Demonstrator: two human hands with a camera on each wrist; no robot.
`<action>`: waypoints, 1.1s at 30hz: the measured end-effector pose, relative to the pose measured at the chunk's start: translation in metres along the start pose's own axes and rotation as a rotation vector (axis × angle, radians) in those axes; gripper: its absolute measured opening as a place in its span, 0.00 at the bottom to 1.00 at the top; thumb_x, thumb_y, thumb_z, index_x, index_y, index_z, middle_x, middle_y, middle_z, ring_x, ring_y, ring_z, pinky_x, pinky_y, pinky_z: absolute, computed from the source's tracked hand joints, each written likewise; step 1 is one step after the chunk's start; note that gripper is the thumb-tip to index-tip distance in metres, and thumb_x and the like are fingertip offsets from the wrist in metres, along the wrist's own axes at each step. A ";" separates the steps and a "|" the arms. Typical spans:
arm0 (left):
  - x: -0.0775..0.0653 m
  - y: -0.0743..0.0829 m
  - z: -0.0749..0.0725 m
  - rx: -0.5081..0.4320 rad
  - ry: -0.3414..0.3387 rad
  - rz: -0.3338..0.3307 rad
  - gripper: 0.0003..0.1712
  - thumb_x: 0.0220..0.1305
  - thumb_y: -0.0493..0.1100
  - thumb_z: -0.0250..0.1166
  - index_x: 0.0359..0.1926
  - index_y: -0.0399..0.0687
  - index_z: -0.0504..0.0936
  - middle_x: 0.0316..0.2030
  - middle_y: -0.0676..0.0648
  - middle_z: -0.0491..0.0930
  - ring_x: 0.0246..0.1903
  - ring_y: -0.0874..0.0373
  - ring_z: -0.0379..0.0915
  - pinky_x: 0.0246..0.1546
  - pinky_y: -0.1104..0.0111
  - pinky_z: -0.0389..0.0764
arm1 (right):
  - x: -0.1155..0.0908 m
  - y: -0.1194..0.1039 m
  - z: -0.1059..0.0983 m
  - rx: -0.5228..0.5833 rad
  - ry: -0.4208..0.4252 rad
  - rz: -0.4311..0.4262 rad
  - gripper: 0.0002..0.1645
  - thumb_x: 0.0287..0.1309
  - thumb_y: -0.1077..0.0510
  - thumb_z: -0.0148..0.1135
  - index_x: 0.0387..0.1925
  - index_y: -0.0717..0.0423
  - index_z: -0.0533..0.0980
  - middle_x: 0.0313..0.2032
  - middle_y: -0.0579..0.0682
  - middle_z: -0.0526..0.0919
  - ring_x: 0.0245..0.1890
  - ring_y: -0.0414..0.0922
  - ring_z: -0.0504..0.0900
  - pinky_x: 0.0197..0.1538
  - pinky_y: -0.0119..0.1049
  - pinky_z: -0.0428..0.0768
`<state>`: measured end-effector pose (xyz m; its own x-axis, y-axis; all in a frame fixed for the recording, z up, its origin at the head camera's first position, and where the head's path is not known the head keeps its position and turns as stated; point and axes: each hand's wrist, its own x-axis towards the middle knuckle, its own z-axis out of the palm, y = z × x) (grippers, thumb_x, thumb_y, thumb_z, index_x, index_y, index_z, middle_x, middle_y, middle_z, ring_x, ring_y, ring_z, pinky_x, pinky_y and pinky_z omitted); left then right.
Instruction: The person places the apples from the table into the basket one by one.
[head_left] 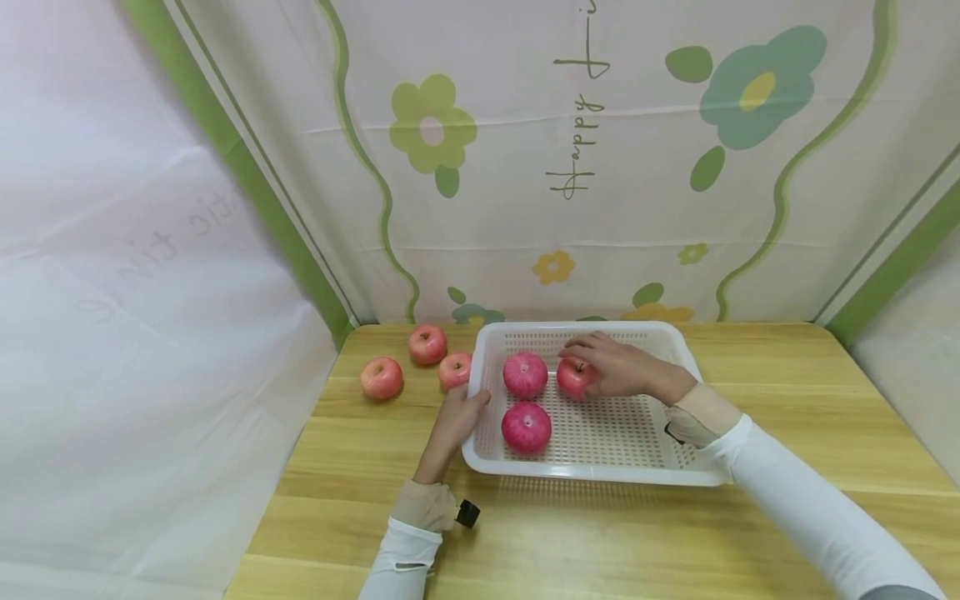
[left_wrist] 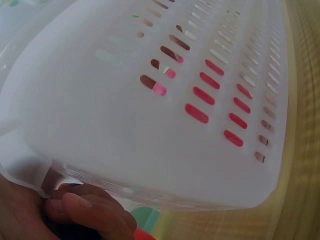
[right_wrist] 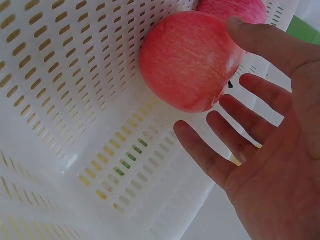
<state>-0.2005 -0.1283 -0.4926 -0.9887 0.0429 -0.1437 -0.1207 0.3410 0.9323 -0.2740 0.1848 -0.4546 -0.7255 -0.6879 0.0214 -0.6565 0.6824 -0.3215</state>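
Observation:
A white perforated plastic basket (head_left: 600,475) stands on the wooden table. My left hand (head_left: 456,417) grips its left rim, thumb over the edge; in the left wrist view the curled fingers (left_wrist: 100,215) show below the basket's rim. Inside, a red apple (head_left: 576,380) lies under my right hand (head_left: 618,367). From the right wrist, the fingers look spread and nearly straight beside the apple (right_wrist: 187,62), and the thumb tip overlaps its skin. Two deep pink, streaked round fruits, one at the back (head_left: 525,375) and one at the front (head_left: 527,428), sit in the basket's left part.
Left of the basket on the table are three pinkish-red apples: one at the far left (head_left: 382,379), one at the back (head_left: 427,345), one close to the basket wall (head_left: 454,371). A flower-printed curtain (head_left: 495,208) hangs behind the table (head_left: 360,467).

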 end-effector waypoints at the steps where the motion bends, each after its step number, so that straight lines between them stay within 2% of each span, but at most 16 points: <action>1: 0.000 0.000 0.000 -0.001 -0.001 0.000 0.26 0.72 0.46 0.57 0.61 0.30 0.80 0.50 0.29 0.85 0.44 0.41 0.87 0.41 0.53 0.90 | -0.001 0.000 -0.001 -0.003 0.005 -0.002 0.43 0.51 0.53 0.75 0.70 0.56 0.75 0.71 0.57 0.74 0.72 0.59 0.70 0.64 0.62 0.80; 8: 0.000 0.001 0.001 -0.006 -0.002 0.001 0.26 0.72 0.46 0.57 0.61 0.30 0.80 0.50 0.29 0.84 0.45 0.40 0.87 0.42 0.52 0.90 | -0.005 0.000 -0.008 -0.040 0.065 -0.045 0.34 0.58 0.58 0.70 0.67 0.58 0.77 0.68 0.58 0.77 0.70 0.60 0.72 0.65 0.61 0.80; 13: 0.000 0.001 0.000 -0.010 0.001 0.002 0.26 0.71 0.46 0.56 0.60 0.29 0.80 0.49 0.28 0.84 0.44 0.40 0.87 0.41 0.52 0.90 | -0.011 -0.001 -0.017 -0.057 0.104 -0.039 0.30 0.65 0.55 0.70 0.67 0.57 0.77 0.68 0.58 0.78 0.71 0.61 0.72 0.67 0.62 0.78; 21: 0.000 0.000 0.000 0.001 0.001 0.006 0.27 0.72 0.45 0.56 0.61 0.29 0.80 0.49 0.29 0.85 0.44 0.40 0.87 0.41 0.53 0.90 | -0.016 -0.004 -0.030 -0.057 0.126 -0.001 0.30 0.68 0.52 0.70 0.68 0.55 0.76 0.68 0.59 0.77 0.71 0.62 0.74 0.65 0.63 0.79; 33: 0.000 0.002 -0.001 0.012 0.008 -0.002 0.26 0.71 0.46 0.56 0.60 0.29 0.81 0.49 0.29 0.85 0.43 0.42 0.87 0.40 0.54 0.90 | -0.026 0.001 -0.049 -0.041 0.150 0.029 0.35 0.65 0.56 0.72 0.71 0.55 0.73 0.70 0.58 0.76 0.72 0.62 0.72 0.66 0.63 0.78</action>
<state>-0.2010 -0.1283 -0.4911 -0.9891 0.0346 -0.1433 -0.1220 0.3527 0.9277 -0.2652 0.2154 -0.4092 -0.7651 -0.6251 0.1548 -0.6404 0.7132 -0.2851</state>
